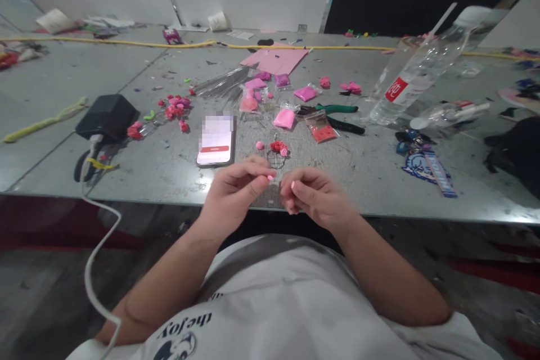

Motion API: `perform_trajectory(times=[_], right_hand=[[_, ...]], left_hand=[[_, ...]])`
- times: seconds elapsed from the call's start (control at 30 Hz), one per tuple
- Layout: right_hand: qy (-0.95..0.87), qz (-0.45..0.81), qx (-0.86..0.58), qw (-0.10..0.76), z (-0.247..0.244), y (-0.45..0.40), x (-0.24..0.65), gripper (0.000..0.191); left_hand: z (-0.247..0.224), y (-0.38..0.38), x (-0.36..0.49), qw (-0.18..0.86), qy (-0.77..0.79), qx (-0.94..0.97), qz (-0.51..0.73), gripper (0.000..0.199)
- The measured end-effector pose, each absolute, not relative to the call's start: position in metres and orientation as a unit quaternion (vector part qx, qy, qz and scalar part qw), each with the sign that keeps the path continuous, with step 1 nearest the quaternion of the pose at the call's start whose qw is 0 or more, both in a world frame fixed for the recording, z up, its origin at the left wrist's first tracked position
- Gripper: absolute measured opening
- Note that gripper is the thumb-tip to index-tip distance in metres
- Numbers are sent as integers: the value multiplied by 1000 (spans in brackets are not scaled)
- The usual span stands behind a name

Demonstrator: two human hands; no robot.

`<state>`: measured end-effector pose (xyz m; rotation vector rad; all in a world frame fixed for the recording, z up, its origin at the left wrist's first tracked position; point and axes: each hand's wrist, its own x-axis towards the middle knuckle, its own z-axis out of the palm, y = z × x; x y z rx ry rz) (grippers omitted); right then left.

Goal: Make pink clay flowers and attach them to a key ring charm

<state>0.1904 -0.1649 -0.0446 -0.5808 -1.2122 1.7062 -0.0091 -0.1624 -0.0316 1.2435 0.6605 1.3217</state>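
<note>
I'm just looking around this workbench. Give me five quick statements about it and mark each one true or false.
1. The left hand pinches a small pink piece. True.
2. The green-handled pliers lie to the right of the smartphone. True.
3. The smartphone lies screen down. False: its lit screen faces up.
4. The right hand holds the pliers. False: its fingers are curled near the table's edge, away from the pliers.
5. A pink sheet lies farther back than the smartphone. True.

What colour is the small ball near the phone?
The ball is pink, as the head view shows.
</note>
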Motion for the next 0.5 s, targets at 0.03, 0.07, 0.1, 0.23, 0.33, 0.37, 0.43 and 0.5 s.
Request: perform_trajectory(times=[0.03,0.07,0.1,0.23,0.33,0.37,0.43,0.5], right_hand=[[-499,702,-223,457,-46,-164,189,31],[-501,707,-213,451,-48,-164,188,30],[-501,712,-207,447,-49,-163,187,29],[-492,721,-188,449,-51,-163,189,22],[-496,721,-175,450,-49,-164,190,22],[-500,718,-178,451,-48,-165,190,23],[-511,697,-194,464,-45,-166,191,27],[-530,665,-203,485,-41,-167,192,28]], left_hand=[[-31,-166,-1,601,264,503,562,11],[-31,-170,5,629,250,480,558,10],[-29,-173,11,648,238,464,556,8],[-22,-182,18,680,221,445,539,5],[-18,-187,16,684,231,446,529,6],[-17,-189,16,684,233,446,529,6],[-16,-192,15,682,234,449,528,6],[-15,-195,15,677,235,453,531,8]])
